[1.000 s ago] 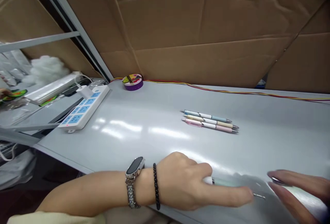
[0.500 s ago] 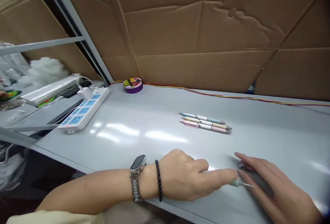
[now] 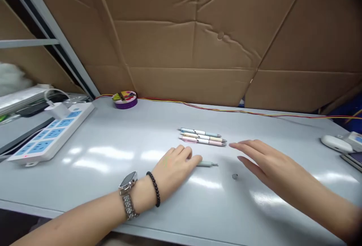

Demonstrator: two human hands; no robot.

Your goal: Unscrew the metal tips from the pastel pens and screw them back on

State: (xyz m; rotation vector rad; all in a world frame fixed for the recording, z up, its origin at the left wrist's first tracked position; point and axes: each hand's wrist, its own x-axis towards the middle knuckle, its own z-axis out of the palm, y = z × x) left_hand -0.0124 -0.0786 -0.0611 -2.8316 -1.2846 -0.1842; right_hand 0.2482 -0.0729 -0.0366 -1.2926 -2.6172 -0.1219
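My left hand (image 3: 175, 166), with a watch and a black beaded bracelet at the wrist, rests on the table closed over a pale green pen (image 3: 206, 163). Only the pen's front end shows, a thin metal tube sticking out of it; the rest is under my fingers. Just beyond lie three pens side by side: a blue one (image 3: 199, 132), a yellow one (image 3: 202, 137) and a pink one (image 3: 201, 140). My right hand (image 3: 263, 159) is open and holds nothing, fingertips near the pink pen's tip. Between my hands a small grey pen tip (image 3: 234, 176) lies on the table.
A white power strip (image 3: 56, 132) with a plugged-in charger (image 3: 57, 110) lies at the left. A round purple box (image 3: 126, 100) sits at the back, by red and yellow wires (image 3: 215, 109) along the cardboard wall (image 3: 169, 49). A white mouse-like object (image 3: 336, 143) is at the right.
My left hand has brought the green pen from the right down beside the three pens. My right hand has moved up and away from the pen; the grey tip now lies on the table.
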